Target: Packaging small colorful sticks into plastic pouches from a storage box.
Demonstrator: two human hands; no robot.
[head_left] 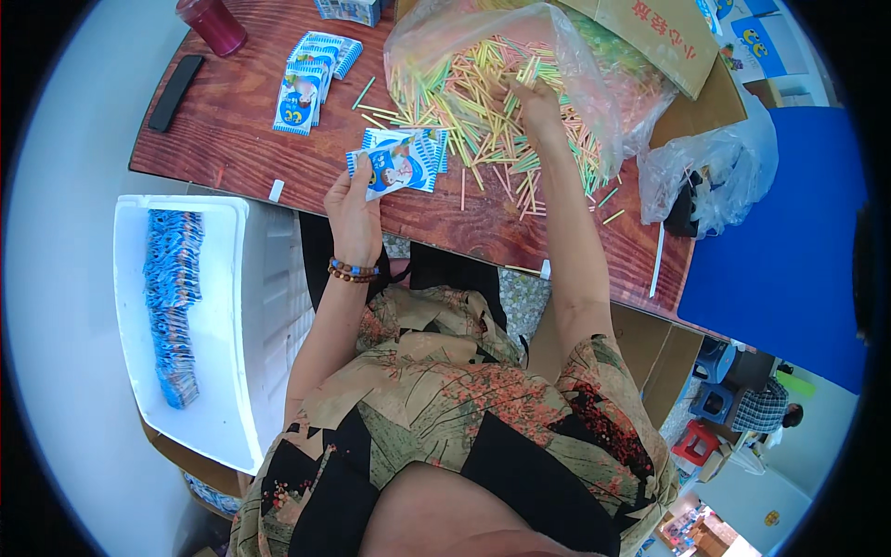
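Note:
Between the thumb and fingers of my left hand (353,209) is a blue and white packet (401,167), tilted over the table's near edge. Under it lie more blue and white packets (438,147). My right hand (534,107) reaches into a heap of thin pastel sticks (464,93), yellow, green and pink, spilling from a clear plastic bag (422,42). Its fingers are closed on several of these sticks (527,71). Loose sticks lie scattered on the reddish wooden table (251,167) around the heap.
Overlapping packets (302,93) lie farther left, beside a black phone-like slab (176,93) and a red jar (215,26). A white foam box (243,306) left of me holds rows of packets. A cardboard box (701,111) and a clear bag (733,167) stand right. Another person (766,407) sits beyond.

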